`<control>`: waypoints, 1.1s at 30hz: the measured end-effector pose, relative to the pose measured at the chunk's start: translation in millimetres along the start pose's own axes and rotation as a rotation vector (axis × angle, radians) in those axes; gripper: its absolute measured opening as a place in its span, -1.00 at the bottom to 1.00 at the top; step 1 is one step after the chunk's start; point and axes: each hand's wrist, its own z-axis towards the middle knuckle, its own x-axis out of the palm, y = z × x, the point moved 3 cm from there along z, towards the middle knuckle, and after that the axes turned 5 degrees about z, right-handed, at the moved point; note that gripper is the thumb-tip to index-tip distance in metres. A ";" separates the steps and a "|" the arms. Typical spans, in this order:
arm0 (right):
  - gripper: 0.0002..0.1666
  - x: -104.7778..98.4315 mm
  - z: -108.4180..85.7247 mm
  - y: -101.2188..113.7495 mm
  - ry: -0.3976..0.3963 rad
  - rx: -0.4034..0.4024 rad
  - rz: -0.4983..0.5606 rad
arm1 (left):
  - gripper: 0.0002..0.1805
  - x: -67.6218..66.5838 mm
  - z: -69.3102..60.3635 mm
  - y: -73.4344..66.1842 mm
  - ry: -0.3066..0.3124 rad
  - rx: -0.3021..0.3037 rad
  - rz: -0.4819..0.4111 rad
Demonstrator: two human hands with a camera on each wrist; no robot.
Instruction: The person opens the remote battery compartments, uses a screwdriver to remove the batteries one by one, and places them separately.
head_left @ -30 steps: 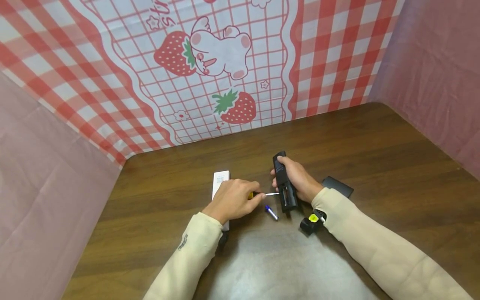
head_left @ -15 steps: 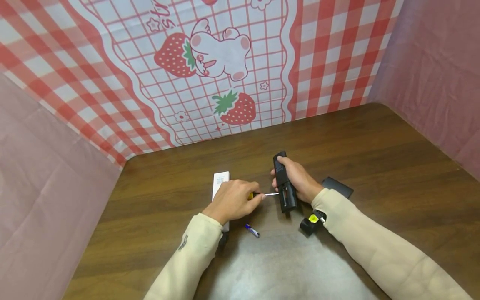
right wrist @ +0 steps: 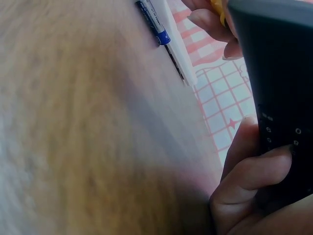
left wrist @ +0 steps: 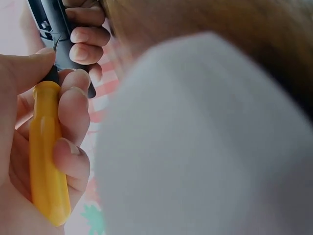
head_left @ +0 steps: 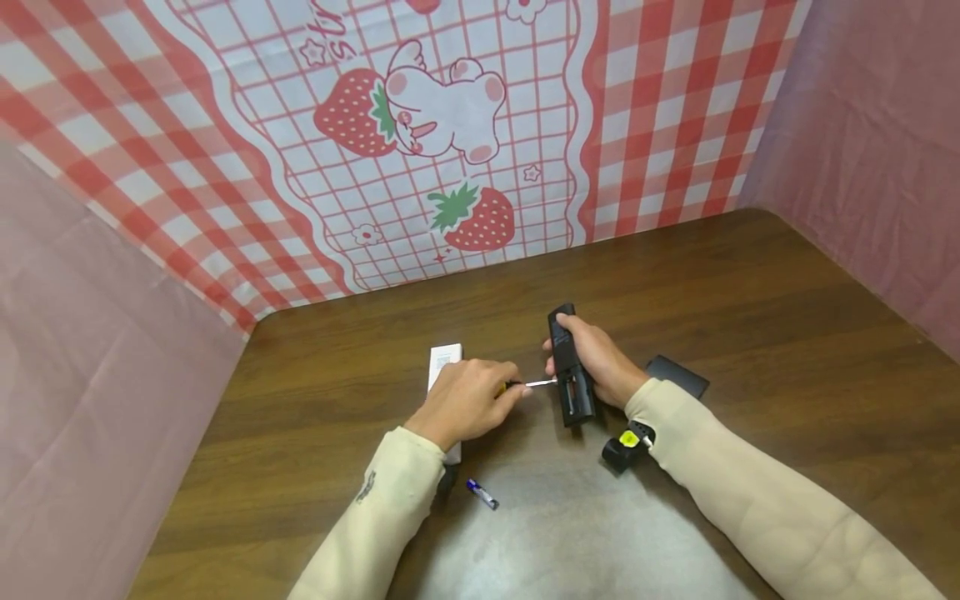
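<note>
The black remote (head_left: 566,358) is slim and long, with an open compartment (head_left: 574,398) at its near end. The right hand (head_left: 602,360) wraps its fingers around it, over the desk (head_left: 315,417). Its long axis runs from near to far, the far end slightly to the left. The left hand (head_left: 467,402) grips a yellow-handled screwdriver (left wrist: 44,152), whose thin metal shaft (head_left: 541,383) points rightward to the remote's side.
</note>
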 end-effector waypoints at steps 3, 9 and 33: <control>-0.27 0.7 0.0 -0.9 0.007 -0.008 0.010 | -0.81 -2.8 -1.2 1.1 -0.009 -0.009 0.001; -0.28 1.8 1.4 -1.7 0.018 -0.013 0.014 | -0.79 -8.0 -5.9 5.3 -0.043 -0.034 0.016; -0.26 2.2 1.3 -2.6 0.025 -0.006 -0.019 | -0.85 -21.0 -28.2 33.3 -0.260 -0.140 0.068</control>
